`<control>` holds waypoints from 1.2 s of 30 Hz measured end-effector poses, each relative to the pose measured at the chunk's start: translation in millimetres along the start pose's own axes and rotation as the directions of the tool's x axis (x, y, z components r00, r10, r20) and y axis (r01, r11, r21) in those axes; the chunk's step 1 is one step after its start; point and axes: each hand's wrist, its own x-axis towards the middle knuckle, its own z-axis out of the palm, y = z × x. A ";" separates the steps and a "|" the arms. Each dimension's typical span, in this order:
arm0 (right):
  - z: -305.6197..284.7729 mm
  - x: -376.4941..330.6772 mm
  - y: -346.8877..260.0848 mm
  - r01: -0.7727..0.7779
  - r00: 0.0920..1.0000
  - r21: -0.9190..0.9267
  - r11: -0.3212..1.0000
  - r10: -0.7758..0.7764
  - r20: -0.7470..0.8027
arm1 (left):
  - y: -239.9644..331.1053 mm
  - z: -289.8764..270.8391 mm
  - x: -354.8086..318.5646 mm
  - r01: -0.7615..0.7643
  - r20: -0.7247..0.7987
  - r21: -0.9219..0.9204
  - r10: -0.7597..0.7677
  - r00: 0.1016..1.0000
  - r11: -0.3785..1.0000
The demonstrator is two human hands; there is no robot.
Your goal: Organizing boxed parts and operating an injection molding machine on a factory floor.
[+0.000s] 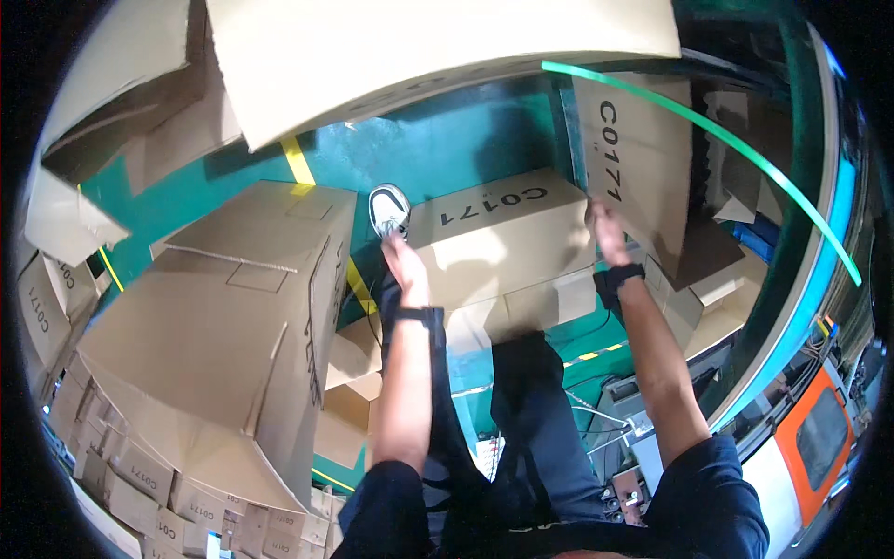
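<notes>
A brown cardboard box [507, 252] with dark printing sits in front of me between my two palms, its near flaps hanging loose toward my legs. Against its left end presses my left hand [407, 268], fingers stretched along the side. My right hand [608, 235] lies flat on the opposite end, so the box is gripped between both. Whether the box touches the floor I cannot tell. Both wrists wear dark bands. Just beyond my left fingertips is a white shoe [387, 210].
A large carton [205, 335] stands at left, and another carton [638, 168] stands upright at right. Pale cardboard [419, 47] overhangs the far side. The green floor [410, 140] has yellow tape. Stacked cartons [140, 484] fill the lower left; cables [596, 415] lie lower right.
</notes>
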 end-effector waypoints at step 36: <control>64.1 76.9 -180.9 0.023 0.992 -0.011 1.000 -0.024 -0.122 | 138.4 36.9 50.1 -0.190 0.133 0.196 0.166 0.977 0.962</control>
